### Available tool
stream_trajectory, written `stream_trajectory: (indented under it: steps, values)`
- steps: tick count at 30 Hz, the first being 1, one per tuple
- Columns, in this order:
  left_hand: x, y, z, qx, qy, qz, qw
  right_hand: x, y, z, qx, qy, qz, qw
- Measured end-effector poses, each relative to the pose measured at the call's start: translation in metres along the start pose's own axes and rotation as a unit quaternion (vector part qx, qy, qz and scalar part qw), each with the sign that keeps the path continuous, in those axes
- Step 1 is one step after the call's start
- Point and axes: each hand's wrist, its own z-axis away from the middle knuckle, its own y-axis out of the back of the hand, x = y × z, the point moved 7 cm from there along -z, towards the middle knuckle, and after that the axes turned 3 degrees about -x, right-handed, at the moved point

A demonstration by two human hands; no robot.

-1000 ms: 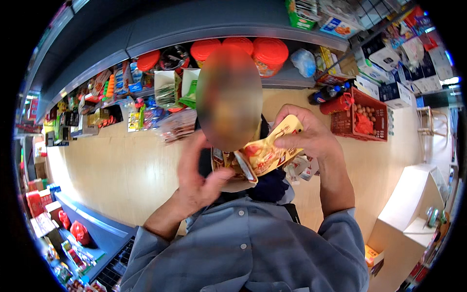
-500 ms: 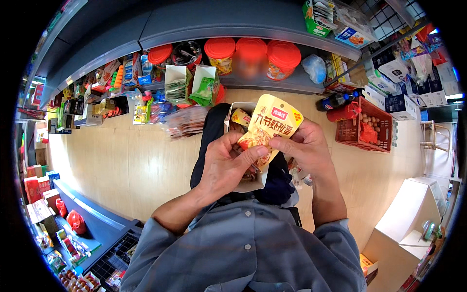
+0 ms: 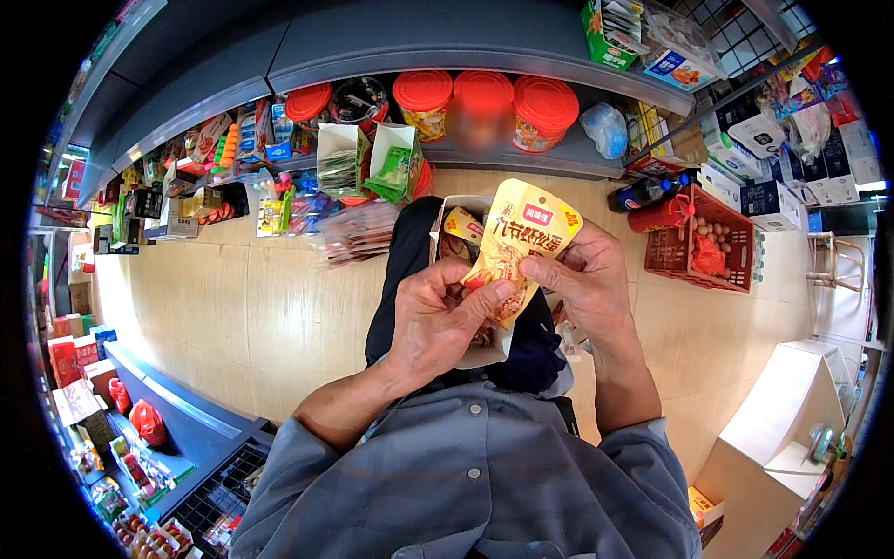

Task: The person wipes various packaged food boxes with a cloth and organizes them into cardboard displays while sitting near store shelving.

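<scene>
A yellow snack pouch (image 3: 524, 228) with a red label and a food picture is held between both my hands, above my lap. My left hand (image 3: 445, 312) is closed on its lower left edge, thumb pressed on the front. On the right edge, my right hand (image 3: 585, 279) pinches it with the thumb on the front and the fingers behind. Under the pouch, an open white carton (image 3: 494, 352) rests on my lap. Another yellow pouch (image 3: 462, 224) shows inside it, and my hands hide much of the carton.
Tubs with red lids (image 3: 482, 93) line the low shelf ahead, beside two open boxes of packets (image 3: 343, 160). Flat packets (image 3: 354, 228) lie on the floor at left. A red crate (image 3: 666, 265) with eggs stands at right, near a dark bottle (image 3: 643, 193). A white cabinet (image 3: 773, 410) is at near right.
The pouch has tilted slightly in my hands, and its surface is more creased. Both hands keep their grip in nearly the same place.
</scene>
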Motion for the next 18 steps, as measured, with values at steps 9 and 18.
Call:
stream_trajectory:
  steps: [9,18]
  values:
    - [0.001,0.002,0.000,0.007,-0.037,-0.077,0.996,0.011,0.007,-0.001,-0.006,0.014,-0.079,0.997]
    - [-0.004,-0.004,0.000,-0.009,0.015,0.009,1.000,0.017,0.016,0.002,0.025,-0.006,-0.156,0.987]
